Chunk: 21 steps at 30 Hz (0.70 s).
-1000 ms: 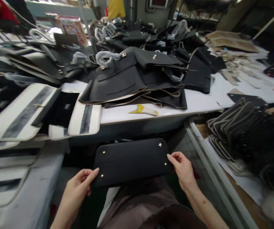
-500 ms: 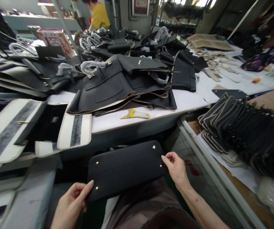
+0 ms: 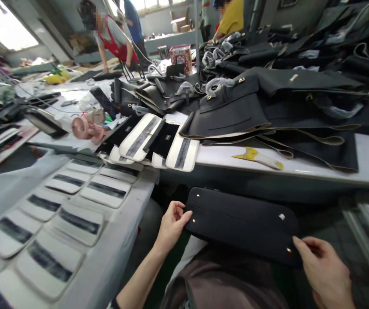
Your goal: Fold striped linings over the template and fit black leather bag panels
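A black bag bottom panel [image 3: 240, 223] with rounded corners, a lengthwise seam and small gold studs lies across my lap, held in the air. A small white patch shows near its right end. My left hand [image 3: 173, 223] pinches its left end between thumb and fingers. At the lower right corner my right hand [image 3: 324, 264] pinches the other end, thumb on top. Just beyond the panel, on the white table [image 3: 213, 156], lies a yellow-and-white pointed tool [image 3: 258, 157]. Black leather bag bodies [image 3: 232, 113] with wrapped handles are piled behind it.
White panels with dark stripes [image 3: 105, 191] lie in rows on a grey table to the left. A pink fan [image 3: 86, 129] and a patterned box [image 3: 180, 59] stand farther back. Co-workers in a red apron [image 3: 118, 40] and a yellow top [image 3: 232, 19] are beyond the tables.
The view has swung left, bringing the striped panels and a co-worker into sight. The panel now slopes down to the right instead of up. Both hands still grip its ends.
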Each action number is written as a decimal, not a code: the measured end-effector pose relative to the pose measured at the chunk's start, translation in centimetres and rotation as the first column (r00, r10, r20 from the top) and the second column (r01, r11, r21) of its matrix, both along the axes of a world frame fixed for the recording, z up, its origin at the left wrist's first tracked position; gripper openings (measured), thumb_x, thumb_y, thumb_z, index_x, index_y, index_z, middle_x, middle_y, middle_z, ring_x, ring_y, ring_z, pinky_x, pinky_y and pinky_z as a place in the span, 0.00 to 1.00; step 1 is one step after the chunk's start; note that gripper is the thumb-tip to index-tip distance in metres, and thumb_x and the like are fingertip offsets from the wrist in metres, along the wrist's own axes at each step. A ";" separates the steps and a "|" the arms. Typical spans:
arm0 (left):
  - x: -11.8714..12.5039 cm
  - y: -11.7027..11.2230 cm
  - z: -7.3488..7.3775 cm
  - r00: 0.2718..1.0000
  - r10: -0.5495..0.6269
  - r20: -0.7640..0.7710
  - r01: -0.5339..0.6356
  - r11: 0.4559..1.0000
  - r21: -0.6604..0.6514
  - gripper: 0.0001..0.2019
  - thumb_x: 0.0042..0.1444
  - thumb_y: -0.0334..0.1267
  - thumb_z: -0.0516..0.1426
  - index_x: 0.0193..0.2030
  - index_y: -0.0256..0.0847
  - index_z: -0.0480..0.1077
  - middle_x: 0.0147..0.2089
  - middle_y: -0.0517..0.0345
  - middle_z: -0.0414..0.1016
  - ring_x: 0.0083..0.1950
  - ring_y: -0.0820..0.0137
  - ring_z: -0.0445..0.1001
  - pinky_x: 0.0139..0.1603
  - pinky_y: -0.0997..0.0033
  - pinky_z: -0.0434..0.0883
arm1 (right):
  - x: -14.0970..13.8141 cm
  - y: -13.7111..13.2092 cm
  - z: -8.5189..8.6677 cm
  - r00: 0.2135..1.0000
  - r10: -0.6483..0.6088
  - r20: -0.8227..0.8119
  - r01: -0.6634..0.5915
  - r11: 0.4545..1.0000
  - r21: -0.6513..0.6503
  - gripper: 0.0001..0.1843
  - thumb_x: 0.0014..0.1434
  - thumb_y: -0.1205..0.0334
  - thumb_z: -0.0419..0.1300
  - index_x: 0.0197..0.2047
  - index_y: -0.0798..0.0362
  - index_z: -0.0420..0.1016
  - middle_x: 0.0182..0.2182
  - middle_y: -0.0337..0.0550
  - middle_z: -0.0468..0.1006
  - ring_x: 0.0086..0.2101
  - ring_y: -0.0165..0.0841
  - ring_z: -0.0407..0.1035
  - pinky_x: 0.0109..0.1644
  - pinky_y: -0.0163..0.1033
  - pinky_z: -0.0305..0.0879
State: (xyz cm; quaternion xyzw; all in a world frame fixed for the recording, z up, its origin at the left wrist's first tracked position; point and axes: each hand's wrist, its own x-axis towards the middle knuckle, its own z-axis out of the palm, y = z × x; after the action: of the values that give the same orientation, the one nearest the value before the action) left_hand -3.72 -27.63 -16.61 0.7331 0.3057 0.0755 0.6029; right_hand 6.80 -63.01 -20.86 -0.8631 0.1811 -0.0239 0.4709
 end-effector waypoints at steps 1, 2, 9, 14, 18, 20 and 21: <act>0.0 0.0 0.0 0.999 -0.007 0.033 0.005 0.997 0.072 0.16 0.55 0.46 0.61 0.45 0.40 0.66 0.33 0.63 0.67 0.28 0.77 0.67 0.28 0.78 0.67 | 0.1 0.0 0.0 1.000 -0.009 -0.018 0.009 1.000 0.004 0.23 0.46 0.43 0.65 0.37 0.52 0.71 0.29 0.41 0.73 0.28 0.36 0.68 0.34 0.42 0.65; 0.0 -0.1 0.1 0.997 -0.031 0.064 0.021 0.989 0.148 0.14 0.57 0.44 0.60 0.46 0.41 0.68 0.39 0.58 0.69 0.34 0.75 0.70 0.35 0.76 0.70 | 0.2 -0.1 0.1 0.999 -0.012 -0.031 0.012 1.000 0.005 0.24 0.45 0.43 0.65 0.39 0.52 0.71 0.30 0.41 0.73 0.29 0.37 0.68 0.34 0.42 0.65; 0.7 1.5 1.0 0.905 -0.422 0.062 0.320 0.767 0.556 0.12 0.63 0.34 0.53 0.43 0.48 0.78 0.72 0.58 0.51 0.71 0.58 0.53 0.70 0.50 0.56 | 0.2 0.9 3.7 0.943 0.297 0.147 -0.177 0.828 -0.532 0.24 0.55 0.45 0.53 0.47 0.53 0.71 0.41 0.51 0.73 0.41 0.48 0.69 0.44 0.51 0.65; 1.1 2.2 1.7 0.851 -0.524 -0.029 0.399 0.610 0.685 0.13 0.63 0.32 0.51 0.44 0.48 0.77 0.74 0.61 0.48 0.74 0.60 0.48 0.72 0.50 0.53 | -0.6 5.5 5.9 0.758 0.593 0.270 -0.215 0.619 -0.755 0.23 0.67 0.54 0.48 0.60 0.56 0.66 0.56 0.55 0.71 0.55 0.49 0.64 0.59 0.54 0.56; 1.4 1.8 2.9 0.832 -0.544 -0.108 0.422 0.495 0.760 0.10 0.60 0.33 0.54 0.43 0.46 0.75 0.73 0.59 0.50 0.74 0.60 0.48 0.73 0.47 0.49 | -1.4 11.6 5.6 0.583 0.789 0.194 -0.416 0.495 -0.763 0.30 0.68 0.53 0.49 0.68 0.60 0.54 0.67 0.55 0.58 0.65 0.47 0.51 0.67 0.54 0.47; 1.8 1.3 3.4 0.819 -0.554 -0.151 0.438 0.433 0.788 0.07 0.60 0.33 0.54 0.42 0.44 0.73 0.72 0.57 0.53 0.74 0.59 0.49 0.73 0.46 0.47 | -1.8 14.2 5.3 0.515 0.845 0.143 -0.485 0.425 -0.765 0.32 0.68 0.52 0.48 0.70 0.60 0.51 0.69 0.55 0.53 0.67 0.47 0.46 0.68 0.54 0.45; 2.0 1.1 3.6 0.813 -0.558 -0.164 0.441 0.407 0.800 0.06 0.60 0.33 0.54 0.41 0.43 0.72 0.71 0.56 0.56 0.73 0.59 0.49 0.73 0.46 0.47 | -2.0 15.3 5.2 0.490 0.863 0.121 -0.509 0.396 -0.764 0.33 0.69 0.51 0.48 0.70 0.61 0.51 0.69 0.55 0.51 0.67 0.47 0.45 0.68 0.54 0.45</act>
State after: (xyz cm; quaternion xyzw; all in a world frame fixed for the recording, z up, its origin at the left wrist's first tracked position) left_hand -1.75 -26.57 -13.01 0.9740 -0.0364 0.0694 0.2127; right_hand 4.79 -47.74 -15.70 -0.9168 -0.3605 -0.1021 0.1385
